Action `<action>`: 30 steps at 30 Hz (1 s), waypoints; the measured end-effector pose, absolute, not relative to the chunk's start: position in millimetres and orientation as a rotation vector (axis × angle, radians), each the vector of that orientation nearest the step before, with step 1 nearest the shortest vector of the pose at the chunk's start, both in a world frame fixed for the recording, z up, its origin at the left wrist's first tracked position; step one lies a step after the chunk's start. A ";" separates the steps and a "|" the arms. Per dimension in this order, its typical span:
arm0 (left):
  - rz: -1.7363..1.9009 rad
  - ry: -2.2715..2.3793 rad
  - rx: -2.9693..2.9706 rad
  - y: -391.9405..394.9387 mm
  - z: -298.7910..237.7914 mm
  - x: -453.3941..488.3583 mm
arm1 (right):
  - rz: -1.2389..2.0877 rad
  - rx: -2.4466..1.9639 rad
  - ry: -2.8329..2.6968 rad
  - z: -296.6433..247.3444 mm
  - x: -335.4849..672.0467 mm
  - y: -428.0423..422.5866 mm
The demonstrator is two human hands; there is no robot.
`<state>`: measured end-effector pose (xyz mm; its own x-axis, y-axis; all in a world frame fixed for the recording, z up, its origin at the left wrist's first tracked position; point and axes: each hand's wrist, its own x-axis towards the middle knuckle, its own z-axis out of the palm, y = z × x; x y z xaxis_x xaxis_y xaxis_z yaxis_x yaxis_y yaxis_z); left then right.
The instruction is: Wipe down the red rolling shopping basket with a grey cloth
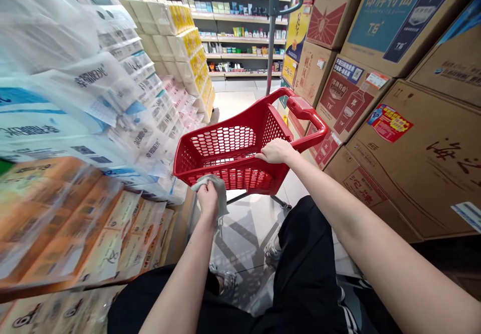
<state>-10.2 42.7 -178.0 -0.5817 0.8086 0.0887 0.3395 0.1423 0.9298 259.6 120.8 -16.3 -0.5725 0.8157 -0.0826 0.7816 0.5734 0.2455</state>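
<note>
In the middle of the head view stands a red shopping cart (225,166) with a perforated plastic basket and a red push handle (317,118) at its right end. My left hand (208,199) is closed around a pale grey cloth (222,189), which lies over the basket's near left rim and hangs down outside. My right hand (276,151) grips the near rim of the basket close to the handle end, fingers curled over it. The inside of the basket shows only its mesh walls and floor.
Stacked packs of tissue paper (146,123) line the left side, with orange packs (52,199) lower down. Cardboard cartons (421,158) rise on the right. A grey pole (271,38) stands behind the cart, before shelves of goods (240,36). Tiled floor (244,244) lies below.
</note>
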 end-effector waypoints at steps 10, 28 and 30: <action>1.349 1.999 1.144 61.9 -192.4 -7.2 | 0.275 1.294 2.630 -15.4 255.4 123.5; 1.479 2.012 1.068 68.6 -191.1 8.2 | 0.288 1.337 2.646 -22.5 261.7 135.7; 1.450 2.003 1.096 67.9 -182.3 14.2 | 0.300 1.343 2.644 -22.2 260.6 137.1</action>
<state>14.2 67.9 -182.3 -0.5934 0.7986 0.1010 0.3452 0.1391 0.9281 260.6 137.1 -22.2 -0.5836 0.8103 -0.0520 0.7781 0.5764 0.2497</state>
